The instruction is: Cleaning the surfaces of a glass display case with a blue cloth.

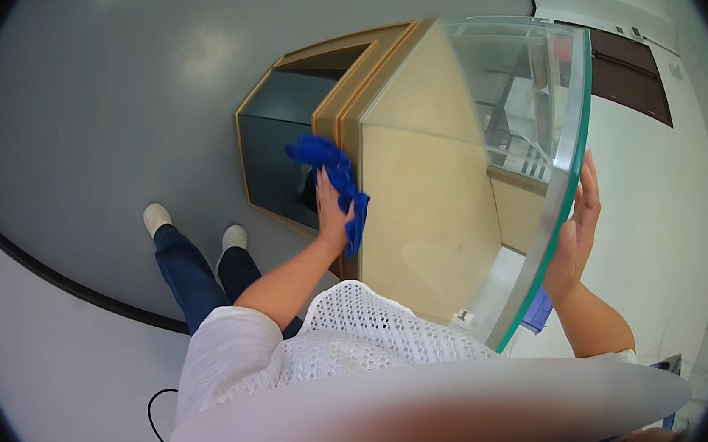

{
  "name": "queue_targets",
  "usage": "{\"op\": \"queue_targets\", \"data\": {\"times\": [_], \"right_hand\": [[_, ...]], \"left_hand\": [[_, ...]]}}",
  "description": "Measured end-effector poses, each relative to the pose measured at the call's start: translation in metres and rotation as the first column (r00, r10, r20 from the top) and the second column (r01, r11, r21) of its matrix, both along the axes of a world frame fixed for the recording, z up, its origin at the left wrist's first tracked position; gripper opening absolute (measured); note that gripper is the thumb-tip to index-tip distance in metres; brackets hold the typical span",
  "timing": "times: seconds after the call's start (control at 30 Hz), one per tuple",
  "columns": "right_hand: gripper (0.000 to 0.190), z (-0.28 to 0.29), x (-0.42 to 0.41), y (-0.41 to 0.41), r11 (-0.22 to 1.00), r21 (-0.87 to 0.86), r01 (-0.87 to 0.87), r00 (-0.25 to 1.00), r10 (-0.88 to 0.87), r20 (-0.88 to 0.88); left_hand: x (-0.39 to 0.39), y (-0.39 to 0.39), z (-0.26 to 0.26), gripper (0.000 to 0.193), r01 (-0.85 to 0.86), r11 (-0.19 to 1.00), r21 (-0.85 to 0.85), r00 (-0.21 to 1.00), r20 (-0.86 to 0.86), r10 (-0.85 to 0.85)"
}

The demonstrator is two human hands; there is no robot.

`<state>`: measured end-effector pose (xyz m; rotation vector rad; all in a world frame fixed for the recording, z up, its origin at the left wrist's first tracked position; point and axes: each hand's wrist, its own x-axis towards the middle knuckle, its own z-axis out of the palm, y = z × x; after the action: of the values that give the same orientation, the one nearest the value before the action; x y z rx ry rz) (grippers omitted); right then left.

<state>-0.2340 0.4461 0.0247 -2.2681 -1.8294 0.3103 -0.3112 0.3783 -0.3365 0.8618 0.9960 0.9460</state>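
Observation:
My left hand is closed on a crumpled blue cloth, at the brown, orange-edged frame of a display case. Dark panels show below that frame. Above it is the case's clear glass part, with pale wood-coloured panels seen through it. My right hand lies with its palm and extended fingers along the green-tinted edge of the glass top, the thumb apart. It holds nothing. Part of the left palm is hidden by the cloth.
My shoes stand on a grey floor, near a black strip. A purple plastic container is partly visible beyond the glass edge. A small white socket-like fitting sits near my torso. A dark brown panel lies farther off.

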Motion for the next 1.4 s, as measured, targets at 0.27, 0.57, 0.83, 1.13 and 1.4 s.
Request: {"op": "queue_targets", "data": {"times": [0.27,0.57,0.83,1.13,1.4], "right_hand": [[0.064,-0.002,0.005,-0.007,0.996,-0.015,-0.085,0.994,0.086,0.063],[0.067,-0.007,0.019,-0.021,0.992,0.023,-0.12,0.993,0.12,0.006],[0.061,-0.007,0.018,-0.027,0.992,0.048,-0.116,0.992,0.118,-0.034],[0.058,-0.016,0.022,-0.025,0.991,0.083,-0.1,0.991,0.107,-0.079],[0.063,-0.007,0.017,-0.017,0.994,-0.006,-0.107,0.994,0.106,-0.02]], "left_hand": [[0.023,0.134,-0.006,0.059,0.246,0.959,0.143,0.937,-0.288,-0.198],[0.103,0.226,-0.043,0.054,0.598,0.746,0.292,0.801,-0.212,-0.559],[0.231,0.271,-0.087,0.045,0.585,0.719,0.374,0.81,-0.301,-0.503],[0.257,0.313,-0.053,0.043,0.485,0.758,0.436,0.874,-0.218,-0.434],[0.227,0.286,-0.062,0.032,0.46,0.878,0.135,0.603,0.678,-0.42]]}}
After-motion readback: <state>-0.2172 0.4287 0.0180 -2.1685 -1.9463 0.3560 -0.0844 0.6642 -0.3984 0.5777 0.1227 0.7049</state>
